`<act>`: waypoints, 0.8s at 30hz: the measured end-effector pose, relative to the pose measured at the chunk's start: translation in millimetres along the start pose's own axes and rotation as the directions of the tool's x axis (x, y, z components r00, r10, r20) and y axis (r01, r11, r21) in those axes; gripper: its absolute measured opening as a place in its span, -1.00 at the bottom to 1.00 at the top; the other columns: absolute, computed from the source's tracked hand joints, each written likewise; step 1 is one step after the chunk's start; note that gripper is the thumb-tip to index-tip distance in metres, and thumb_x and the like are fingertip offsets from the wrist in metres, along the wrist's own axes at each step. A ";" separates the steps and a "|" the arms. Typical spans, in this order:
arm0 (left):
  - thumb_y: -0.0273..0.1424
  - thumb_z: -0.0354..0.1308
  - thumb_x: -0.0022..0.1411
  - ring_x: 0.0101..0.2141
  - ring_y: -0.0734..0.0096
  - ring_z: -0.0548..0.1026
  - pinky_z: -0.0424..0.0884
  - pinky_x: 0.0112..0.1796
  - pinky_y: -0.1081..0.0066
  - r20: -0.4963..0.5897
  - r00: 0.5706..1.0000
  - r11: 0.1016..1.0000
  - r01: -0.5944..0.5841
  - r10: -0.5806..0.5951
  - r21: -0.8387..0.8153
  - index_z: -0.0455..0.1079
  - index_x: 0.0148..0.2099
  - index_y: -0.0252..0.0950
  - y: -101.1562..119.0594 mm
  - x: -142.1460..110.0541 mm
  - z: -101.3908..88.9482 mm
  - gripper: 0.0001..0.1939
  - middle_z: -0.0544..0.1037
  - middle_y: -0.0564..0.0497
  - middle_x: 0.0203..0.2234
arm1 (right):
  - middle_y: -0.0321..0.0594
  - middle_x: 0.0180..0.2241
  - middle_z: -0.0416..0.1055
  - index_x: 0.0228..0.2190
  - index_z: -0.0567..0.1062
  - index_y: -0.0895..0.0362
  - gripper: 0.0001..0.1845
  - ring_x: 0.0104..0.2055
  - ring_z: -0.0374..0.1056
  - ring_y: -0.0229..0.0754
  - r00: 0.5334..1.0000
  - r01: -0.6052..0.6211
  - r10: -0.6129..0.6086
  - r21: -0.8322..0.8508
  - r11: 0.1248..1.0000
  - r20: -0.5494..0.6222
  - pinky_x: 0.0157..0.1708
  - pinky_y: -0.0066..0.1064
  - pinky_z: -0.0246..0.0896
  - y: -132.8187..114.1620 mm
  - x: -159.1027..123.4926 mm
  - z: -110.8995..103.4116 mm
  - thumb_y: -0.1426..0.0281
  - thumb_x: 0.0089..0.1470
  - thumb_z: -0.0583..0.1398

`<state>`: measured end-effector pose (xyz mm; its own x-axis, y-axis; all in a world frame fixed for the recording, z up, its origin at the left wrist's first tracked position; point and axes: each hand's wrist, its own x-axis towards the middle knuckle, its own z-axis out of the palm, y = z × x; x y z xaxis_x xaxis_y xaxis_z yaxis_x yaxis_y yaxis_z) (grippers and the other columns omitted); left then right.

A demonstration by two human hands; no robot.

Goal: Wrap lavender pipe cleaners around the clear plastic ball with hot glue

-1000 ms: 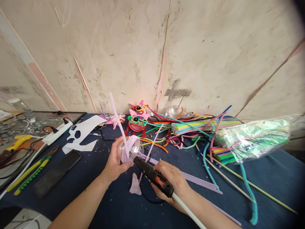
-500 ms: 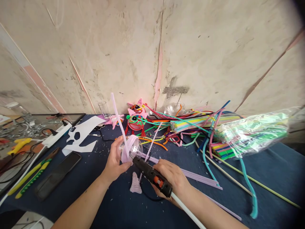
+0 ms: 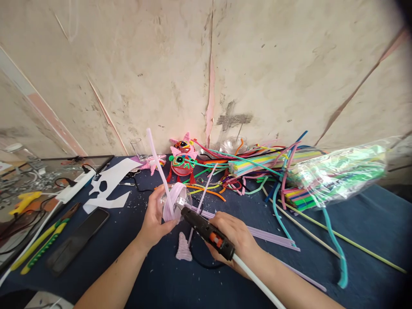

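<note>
My left hand (image 3: 153,221) is closed around a clear plastic ball (image 3: 186,198). Lilac pipe cleaners (image 3: 175,198) are wrapped over the ball, and one loose end sticks up to the left. My right hand (image 3: 232,236) grips a black glue gun (image 3: 207,231) with a white glue stick in its back end. Its metal nozzle points at the ball's surface beside the lilac strands; whether it touches, I cannot tell. Below the ball lies a small lilac cone-shaped piece (image 3: 183,247) on the dark blue cloth.
Behind stand pink and red decorated balls (image 3: 183,163). Pipe cleaner bundles (image 3: 257,165) and a clear bag of them (image 3: 341,176) lie at right. At left are a phone (image 3: 79,240), pliers (image 3: 48,240), cut white paper (image 3: 112,180), a power strip (image 3: 75,185) and a yellow glue gun (image 3: 25,201).
The glue gun's nozzle has shifted slightly right and up along the ball, away from the lilac strands. The ball has turned a little in my left hand, and the camera view has moved slightly.
</note>
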<state>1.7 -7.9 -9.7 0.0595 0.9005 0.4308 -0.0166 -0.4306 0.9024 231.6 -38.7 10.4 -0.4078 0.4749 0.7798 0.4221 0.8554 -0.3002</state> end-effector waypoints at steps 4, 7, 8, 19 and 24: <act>-0.34 0.39 -0.07 0.18 0.03 0.28 0.28 0.11 0.12 0.033 0.998 0.999 -0.044 0.045 -0.015 0.12 0.20 -0.10 2.9 1.7 2.2 -0.20 0.27 -0.14 0.18 | -0.31 -0.56 0.31 -0.34 0.27 0.08 -0.88 -0.55 0.22 -0.22 1.000 0.025 -0.025 0.017 1.000 0.017 -0.53 -0.44 0.09 -0.8 -0.4 -0.9 0.48 0.01 0.10; -0.35 0.39 -0.07 0.18 0.03 0.29 0.26 0.13 0.11 0.026 0.998 0.998 -0.054 0.054 -0.017 0.12 0.20 -0.10 3.8 2.5 3.6 -0.19 0.29 -0.13 0.17 | -0.31 -0.56 0.31 -0.34 0.27 0.08 -0.87 -0.56 0.22 -0.23 1.000 0.011 -0.011 0.002 1.000 0.017 -0.55 -0.44 0.08 -1.3 -0.5 -2.5 0.50 0.01 0.10; -0.35 0.39 -0.07 0.18 0.04 0.29 0.25 0.13 0.10 0.021 0.998 0.999 -0.052 0.053 -0.015 0.12 0.20 -0.09 3.9 2.6 3.9 -0.19 0.30 -0.12 0.17 | -0.31 -0.56 0.31 -0.35 0.27 0.09 -0.87 -0.56 0.22 -0.23 1.000 0.001 -0.001 -0.004 1.000 0.016 -0.55 -0.45 0.08 -1.4 -0.2 -3.2 0.51 0.01 0.09; -0.35 0.39 -0.08 0.18 0.01 0.29 0.26 0.13 0.07 0.034 0.999 0.999 -0.040 0.040 -0.007 0.12 0.21 -0.11 6.0 2.8 5.8 -0.17 0.28 -0.16 0.19 | -0.29 -0.55 0.35 -0.34 0.28 0.08 -0.87 -0.55 0.27 -0.22 1.000 -0.018 0.018 -0.027 0.999 -0.018 -0.52 -0.45 0.13 0.2 -0.5 -1.2 0.50 0.01 0.10; -0.34 0.41 -0.12 0.20 -0.03 0.24 0.27 0.12 0.08 0.026 0.999 1.000 -0.031 0.031 -0.004 0.13 0.20 -0.11 1.3 1.2 4.1 -0.16 0.24 -0.15 0.20 | -0.29 -0.56 0.35 -0.36 0.27 0.07 -0.87 -0.56 0.27 -0.23 1.000 -0.019 0.019 -0.006 1.000 0.001 -0.54 -0.47 0.13 -1.4 2.7 -5.6 0.51 0.00 0.11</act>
<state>5.8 -7.6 -8.0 0.0853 0.8846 0.4585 -0.0221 -0.4584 0.8885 234.4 -39.8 16.0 -0.4000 0.4916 0.7735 0.4350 0.8447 -0.3119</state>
